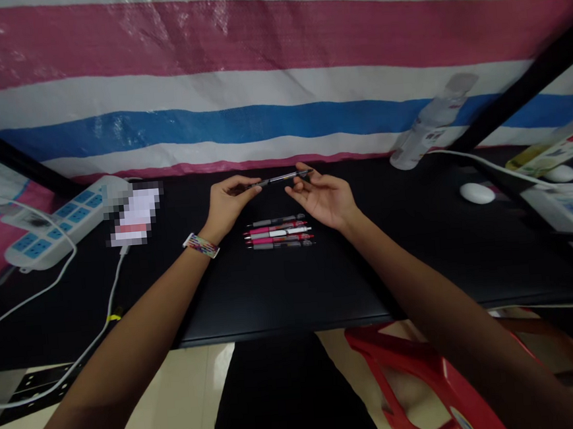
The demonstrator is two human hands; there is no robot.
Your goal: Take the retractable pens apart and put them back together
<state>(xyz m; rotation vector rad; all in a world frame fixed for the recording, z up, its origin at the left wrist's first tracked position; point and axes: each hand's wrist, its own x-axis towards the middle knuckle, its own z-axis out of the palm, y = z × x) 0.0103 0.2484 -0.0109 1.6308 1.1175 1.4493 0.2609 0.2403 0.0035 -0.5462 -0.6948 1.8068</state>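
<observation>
My left hand and my right hand hold one dark pen level between them, above the black table. The left fingers pinch its left end and the right fingertips pinch its right end. Just below the hands, several pens lie side by side in a neat row on the table, grey, pink and white ones. A colourful band circles my left wrist.
A white and blue power strip with cables lies at the left, beside a blurred white object. A clear bottle leans at the back right, near a white mouse and boxes. A red stool stands below the table edge.
</observation>
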